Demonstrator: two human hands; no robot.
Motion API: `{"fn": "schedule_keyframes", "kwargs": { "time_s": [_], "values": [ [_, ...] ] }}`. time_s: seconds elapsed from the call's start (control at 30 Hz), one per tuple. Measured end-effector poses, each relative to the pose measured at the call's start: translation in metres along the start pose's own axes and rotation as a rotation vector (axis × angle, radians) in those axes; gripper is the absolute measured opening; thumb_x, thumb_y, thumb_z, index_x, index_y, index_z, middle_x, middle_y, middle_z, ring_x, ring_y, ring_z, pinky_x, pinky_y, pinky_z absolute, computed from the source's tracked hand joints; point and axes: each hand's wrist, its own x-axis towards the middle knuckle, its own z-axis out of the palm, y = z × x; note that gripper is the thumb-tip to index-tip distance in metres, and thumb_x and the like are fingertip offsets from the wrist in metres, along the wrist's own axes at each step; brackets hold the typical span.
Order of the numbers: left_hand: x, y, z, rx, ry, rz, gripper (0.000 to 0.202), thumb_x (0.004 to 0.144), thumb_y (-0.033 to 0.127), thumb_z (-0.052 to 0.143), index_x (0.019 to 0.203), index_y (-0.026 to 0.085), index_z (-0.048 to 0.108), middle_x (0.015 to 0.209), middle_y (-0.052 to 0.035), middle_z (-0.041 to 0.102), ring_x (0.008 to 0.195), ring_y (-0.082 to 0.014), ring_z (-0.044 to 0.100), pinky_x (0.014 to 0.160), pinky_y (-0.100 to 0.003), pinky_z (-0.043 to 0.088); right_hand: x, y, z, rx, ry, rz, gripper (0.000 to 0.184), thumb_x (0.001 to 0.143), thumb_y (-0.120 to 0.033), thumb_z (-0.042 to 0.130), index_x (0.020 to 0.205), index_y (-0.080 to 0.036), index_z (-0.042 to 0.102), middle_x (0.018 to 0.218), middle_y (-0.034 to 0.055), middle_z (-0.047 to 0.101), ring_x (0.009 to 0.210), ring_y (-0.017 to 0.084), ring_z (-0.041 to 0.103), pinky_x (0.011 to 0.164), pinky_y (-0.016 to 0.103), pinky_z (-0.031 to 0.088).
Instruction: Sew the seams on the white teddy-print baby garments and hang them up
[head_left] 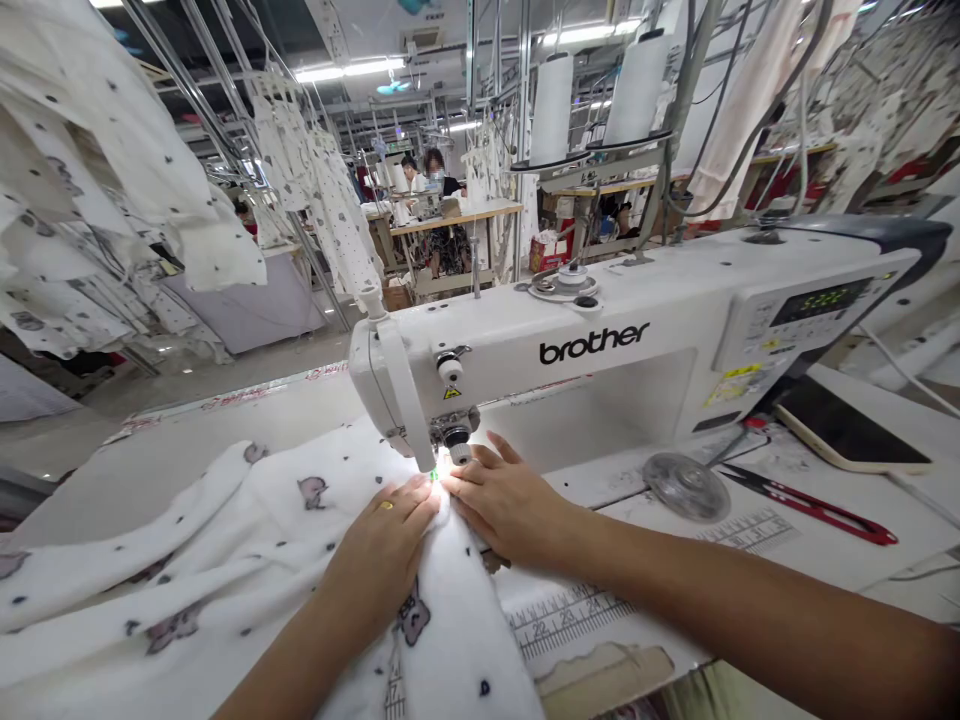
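A white Brother sewing machine (600, 340) stands on the table, its needle area lit just in front of my fingers. White fabric printed with small grey animals (225, 560) lies across the table to the left and runs under the presser foot (457, 445). My left hand (386, 540), wearing a ring, lies flat on the fabric with fingers stretched toward the needle. My right hand (506, 500) presses flat on the fabric's edge just right of the needle, fingers apart.
Red-handled thread snips (817, 505) and a round metal disc (684, 486) lie on the table at right, with a phone (847, 430) behind them. Thread cones (551, 105) stand above the machine. Printed garments hang at the left. Other people sit at tables far behind.
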Motion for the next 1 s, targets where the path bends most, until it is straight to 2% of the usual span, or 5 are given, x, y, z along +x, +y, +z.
{"fn": "schedule_keyframes", "kwargs": {
  "time_s": [0.17,0.27,0.47,0.73,1.0],
  "values": [
    [0.002,-0.002,0.004,0.01,-0.001,-0.018,0.04,0.089,0.004,0.039,0.122,0.017,0.059,0.126,-0.0095,0.067,0.121,-0.026,0.06,0.099,-0.047,0.052,0.001,-0.002,0.0,-0.006,-0.004,0.034,0.032,0.096,-0.02,0.045,0.126,-0.017,0.056,0.124,0.0098,0.063,0.124,0.029,0.045,0.115,0.058,0.014],
    [0.003,-0.004,0.006,-0.003,0.016,-0.041,0.04,0.089,0.005,0.039,0.121,0.018,0.059,0.126,-0.0096,0.066,0.122,-0.0249,0.06,0.101,-0.046,0.05,0.002,-0.002,0.0,-0.008,0.001,0.037,0.033,0.094,-0.019,0.046,0.125,-0.016,0.057,0.125,0.0103,0.063,0.127,0.03,0.043,0.116,0.06,0.012],
    [0.004,-0.005,0.005,0.015,0.008,-0.012,0.039,0.089,0.004,0.038,0.12,0.016,0.06,0.126,-0.0102,0.067,0.12,-0.026,0.06,0.099,-0.047,0.051,0.002,-0.002,0.001,0.003,0.002,0.039,0.037,0.094,-0.019,0.045,0.13,-0.014,0.054,0.125,0.0118,0.063,0.131,0.031,0.04,0.115,0.061,0.014],
    [0.007,-0.012,0.009,-0.006,0.0,-0.062,0.036,0.09,0.006,0.04,0.115,0.02,0.062,0.125,-0.0083,0.067,0.118,-0.0237,0.061,0.103,-0.046,0.048,0.0,0.003,0.001,0.084,-0.027,0.059,0.043,0.096,-0.023,0.043,0.139,-0.015,0.047,0.13,0.0128,0.059,0.136,0.029,0.034,0.115,0.055,0.019],
    [0.009,-0.013,0.005,-0.052,-0.028,-0.051,0.037,0.089,0.005,0.041,0.116,0.019,0.061,0.128,-0.0082,0.066,0.123,-0.0246,0.058,0.104,-0.047,0.047,0.003,0.013,-0.004,0.126,-0.02,0.013,0.038,0.096,-0.023,0.048,0.134,-0.017,0.051,0.125,0.0129,0.058,0.129,0.026,0.04,0.114,0.052,0.024]
  ]
}}
